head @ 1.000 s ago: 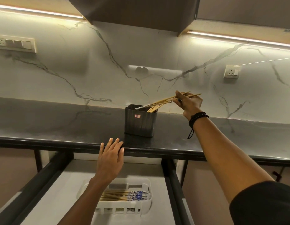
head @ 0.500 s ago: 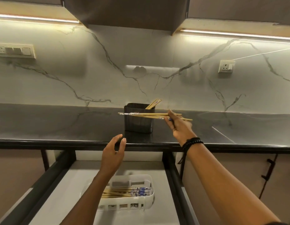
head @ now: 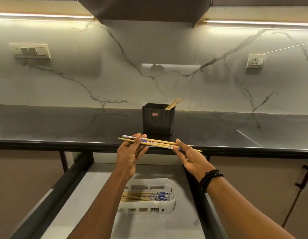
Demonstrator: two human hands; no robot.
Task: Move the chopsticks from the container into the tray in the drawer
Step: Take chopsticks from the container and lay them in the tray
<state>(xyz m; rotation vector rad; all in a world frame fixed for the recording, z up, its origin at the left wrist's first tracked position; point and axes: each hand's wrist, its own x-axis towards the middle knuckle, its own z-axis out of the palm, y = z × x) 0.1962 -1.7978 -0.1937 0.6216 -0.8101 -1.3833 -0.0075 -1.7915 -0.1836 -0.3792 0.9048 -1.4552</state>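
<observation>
While I watch, the chopsticks (head: 158, 143) hang level over the counter (head: 63, 128) edge, left hand (head: 130, 154) pinching 1 end, right hand (head: 191, 159) the other. More lean in the container (head: 158, 123) behind; others lie in the tray (head: 172, 201) in the drawer (head: 84, 195) below.

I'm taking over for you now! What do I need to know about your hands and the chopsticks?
Left hand and right hand both pinch one bundle of wooden chopsticks with blue-patterned ends, held roughly level above the open drawer.
Done: several chopsticks lie in the white slotted plastic tray.
Left: lower this bundle into the tray, then fetch the few chopsticks sticking out of the black plastic container.
</observation>
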